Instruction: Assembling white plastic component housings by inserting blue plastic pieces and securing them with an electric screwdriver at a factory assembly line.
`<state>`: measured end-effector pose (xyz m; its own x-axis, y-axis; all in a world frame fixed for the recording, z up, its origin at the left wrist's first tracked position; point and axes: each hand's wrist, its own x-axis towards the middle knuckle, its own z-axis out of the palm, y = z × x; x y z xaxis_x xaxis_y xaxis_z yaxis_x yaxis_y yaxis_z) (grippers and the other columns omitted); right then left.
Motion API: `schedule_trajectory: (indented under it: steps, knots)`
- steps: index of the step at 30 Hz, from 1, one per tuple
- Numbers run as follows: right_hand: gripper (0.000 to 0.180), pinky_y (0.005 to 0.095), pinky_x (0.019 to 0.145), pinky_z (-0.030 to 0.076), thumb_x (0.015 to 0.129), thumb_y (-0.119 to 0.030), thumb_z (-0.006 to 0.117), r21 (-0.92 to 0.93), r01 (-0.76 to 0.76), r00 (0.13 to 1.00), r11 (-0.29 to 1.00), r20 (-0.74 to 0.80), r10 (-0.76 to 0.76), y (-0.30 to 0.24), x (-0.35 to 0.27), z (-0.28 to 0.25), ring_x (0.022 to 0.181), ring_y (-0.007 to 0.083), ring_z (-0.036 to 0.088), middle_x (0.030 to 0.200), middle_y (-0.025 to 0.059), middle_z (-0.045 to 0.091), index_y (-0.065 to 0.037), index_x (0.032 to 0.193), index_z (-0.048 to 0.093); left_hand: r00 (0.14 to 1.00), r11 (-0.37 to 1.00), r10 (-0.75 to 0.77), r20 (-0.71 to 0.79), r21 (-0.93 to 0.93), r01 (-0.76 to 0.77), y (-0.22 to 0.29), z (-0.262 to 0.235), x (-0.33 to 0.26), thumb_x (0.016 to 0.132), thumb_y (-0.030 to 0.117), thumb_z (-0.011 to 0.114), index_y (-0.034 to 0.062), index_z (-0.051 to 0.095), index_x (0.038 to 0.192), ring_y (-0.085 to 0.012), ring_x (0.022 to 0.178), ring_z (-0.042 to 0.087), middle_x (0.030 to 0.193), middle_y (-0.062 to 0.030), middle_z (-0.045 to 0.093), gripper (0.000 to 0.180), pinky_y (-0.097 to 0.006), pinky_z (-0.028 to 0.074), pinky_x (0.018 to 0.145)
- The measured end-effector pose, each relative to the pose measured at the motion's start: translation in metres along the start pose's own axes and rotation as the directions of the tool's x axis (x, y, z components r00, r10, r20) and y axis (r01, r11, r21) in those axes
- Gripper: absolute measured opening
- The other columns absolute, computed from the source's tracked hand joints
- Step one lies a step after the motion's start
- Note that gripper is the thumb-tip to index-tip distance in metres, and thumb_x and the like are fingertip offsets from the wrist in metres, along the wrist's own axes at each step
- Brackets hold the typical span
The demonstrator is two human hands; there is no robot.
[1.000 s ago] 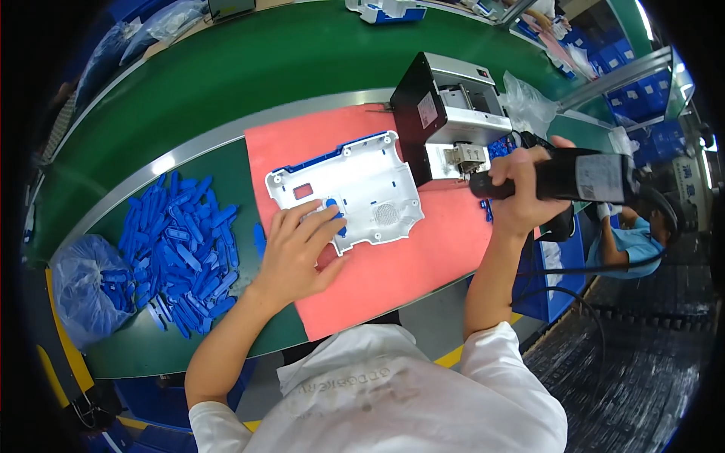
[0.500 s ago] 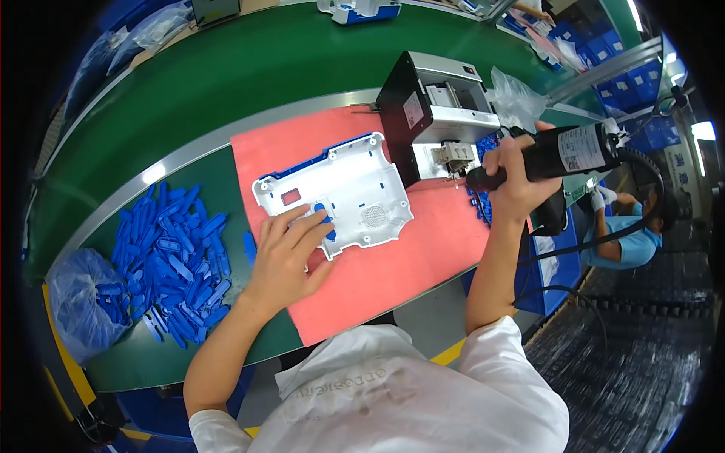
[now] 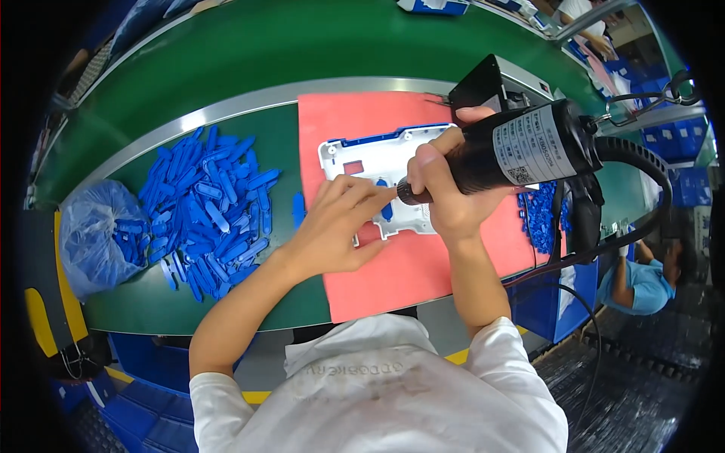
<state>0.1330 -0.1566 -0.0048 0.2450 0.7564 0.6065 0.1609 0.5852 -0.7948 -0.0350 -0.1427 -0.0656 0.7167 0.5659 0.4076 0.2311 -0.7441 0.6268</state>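
A white plastic housing shell with a blue edge lies inside-up on the pink mat. My right hand grips a black electric screwdriver, whose tip end points left over the shell. At that tip, the index finger of my left hand reaches out, with its thumb apart near the shell's front edge. Those left fingers are extended and rest at the shell beside a small blue plastic part. The screwdriver's bit is hidden by my fingertips. Part of the shell's right side is hidden behind my right hand.
Many long blue plastic pieces are heaped at left, beside a clear bag holding more. One lies at the pink mat's edge. A black-and-silver machine stands behind the screwdriver. Small blue parts lie at right. A thick cable loops down.
My right hand has brought the screwdriver left and over the shell, its tip now at my left fingertips. The view has shifted, and the machine is now mostly covered by the screwdriver.
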Motion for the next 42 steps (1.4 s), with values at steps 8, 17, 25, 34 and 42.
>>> schedule_trajectory:
  steps: [8,17,25,34,42]
  knots:
    - [0.047,0.0261,0.045,0.043,0.078,0.011,0.057,0.060,-0.012,1.000,0.998,-0.003,0.012,0.004,-0.003,0.007,0.047,0.0119,0.051,0.061,0.0056,0.052,0.001,0.119,0.035,1.000,1.000,0.017,-0.023,-0.011,-0.017,-0.004,0.002,-0.002,0.066,0.021,0.075,0.0022,0.060,0.116,-0.0291,0.105,0.049,0.112,-0.0098,0.057,0.055,-0.041,0.039,0.089]
    - [0.048,0.0275,0.046,0.044,0.078,0.013,0.056,-0.022,-0.001,1.000,1.000,0.020,0.001,0.015,-0.011,0.002,0.047,0.0120,0.050,0.063,0.0057,0.052,-0.001,0.119,0.036,1.000,1.000,0.007,-0.012,0.017,-0.007,-0.004,0.002,-0.002,0.066,0.022,0.076,0.0024,0.061,0.112,-0.0292,0.105,0.049,0.113,-0.0092,0.057,0.052,-0.041,0.040,0.087]
    - [0.037,0.0236,0.061,0.044,0.068,0.015,0.064,0.027,-0.016,1.000,1.000,-0.016,0.016,0.018,-0.023,0.003,0.056,0.0079,0.050,0.066,0.0031,0.054,0.007,0.101,0.048,1.000,1.000,-0.007,0.011,-0.008,0.007,-0.005,0.002,-0.002,0.064,0.022,0.078,0.0019,0.061,0.112,-0.0294,0.104,0.050,0.112,-0.0091,0.057,0.054,-0.041,0.041,0.086]
    - [0.050,0.0286,0.047,0.045,0.079,0.012,0.057,0.041,0.056,0.995,0.998,-0.089,-0.052,0.008,-0.022,-0.011,0.050,0.0118,0.050,0.068,0.0049,0.053,-0.003,0.121,0.035,0.998,0.998,0.059,0.037,0.033,-0.061,0.000,0.000,0.002,0.066,0.023,0.077,0.0010,0.062,0.114,-0.0297,0.104,0.050,0.115,-0.0098,0.056,0.055,-0.040,0.044,0.088]
    - [0.050,0.0353,0.053,0.049,0.082,0.005,0.059,-0.122,0.314,0.811,0.942,-0.482,-0.333,-0.054,0.037,-0.111,0.046,0.0161,0.051,0.064,0.0063,0.054,0.002,0.125,0.035,0.994,0.975,0.085,0.067,0.198,-0.097,0.005,0.001,0.001,0.070,0.022,0.076,0.0022,0.064,0.115,-0.0336,0.113,0.051,0.120,-0.0121,0.059,0.050,-0.043,0.044,0.093]
